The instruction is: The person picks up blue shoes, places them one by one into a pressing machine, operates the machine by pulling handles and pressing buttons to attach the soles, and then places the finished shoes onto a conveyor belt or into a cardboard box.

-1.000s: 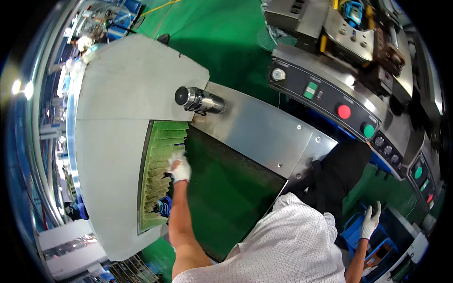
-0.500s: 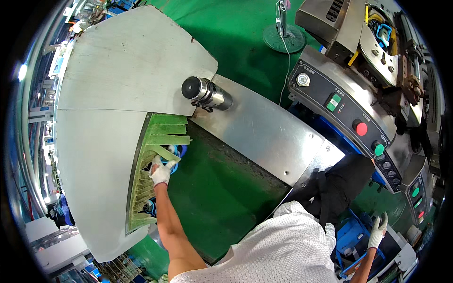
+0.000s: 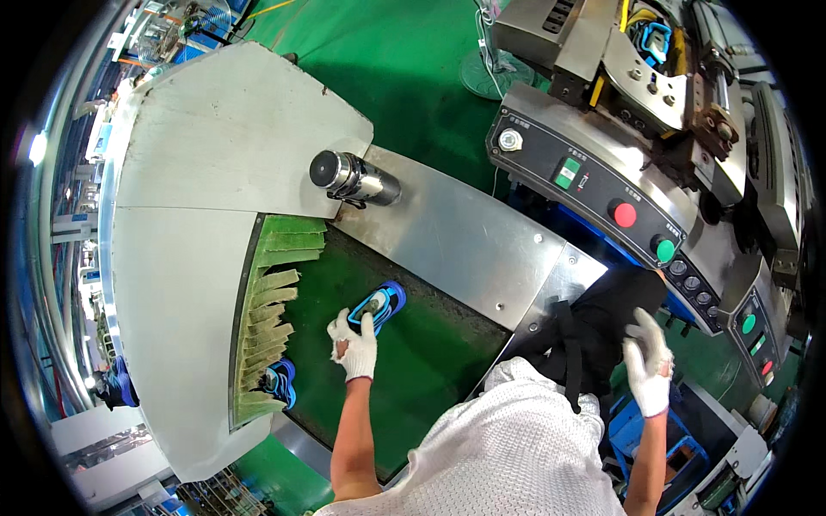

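Note:
My left hand, in a white glove with worn patches, has its thumb and fingers closed on the near end of a blue and black shoe. The shoe is over the green conveyor belt, and a pale form shows in its opening. To my right, my gloved right hand is raised beside my dark-clad leg, fingers apart and nothing in it. A second blue shoe sits partly under the green strip curtain at the mouth of the grey machine housing.
A steel flask lies tilted on the metal ledge beyond the belt. At right stands a machine with a button panel, holding another blue piece up top. A blue rack is low at right.
My left hand has drawn the shoe right, away from the strip curtain, over the open belt. The second shoe shows more from under the strips. My right hand has moved up and inward.

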The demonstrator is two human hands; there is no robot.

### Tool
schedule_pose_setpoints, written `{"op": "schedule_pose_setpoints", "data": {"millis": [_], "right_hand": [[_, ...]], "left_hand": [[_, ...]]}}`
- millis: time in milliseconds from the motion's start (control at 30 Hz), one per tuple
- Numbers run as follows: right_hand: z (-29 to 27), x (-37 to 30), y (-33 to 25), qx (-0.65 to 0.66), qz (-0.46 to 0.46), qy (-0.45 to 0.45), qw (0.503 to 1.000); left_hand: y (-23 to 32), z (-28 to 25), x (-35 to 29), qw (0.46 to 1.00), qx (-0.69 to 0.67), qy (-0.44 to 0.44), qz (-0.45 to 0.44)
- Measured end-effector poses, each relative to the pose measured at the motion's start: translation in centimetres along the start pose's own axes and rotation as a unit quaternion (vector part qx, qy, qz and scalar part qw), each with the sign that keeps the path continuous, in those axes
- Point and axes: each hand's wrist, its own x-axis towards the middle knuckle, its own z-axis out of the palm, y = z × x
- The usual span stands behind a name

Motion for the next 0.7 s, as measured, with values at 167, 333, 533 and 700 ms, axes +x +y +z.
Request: {"op": "schedule_pose_setpoints", "data": {"millis": [167,333,533,700], "right_hand": [[6.9,2.8,-3.9,0.04,-0.168,-0.135,0.976],[12.3,3.7,-10.4,-0.064,-0.346,-0.181,0.918],[15.2,5.5,-7.6,-0.11,-0.315,-0.112,0.936],[3.8,3.1,-6.1,0.019,-0.262,-0.052,0.964]], "left_hand": [[-2.2,1.0,1.4,0.998,-0.036,0.026,0.045],[5.6,-2.9,-1.4,0.974,-0.087,-0.028,0.207],[22.6,-4.7,-5.3,0.811,-0.256,-0.219,0.479],[36.1,-9.7,-6.3,0.57,-0.11,-0.413,0.702]]}}
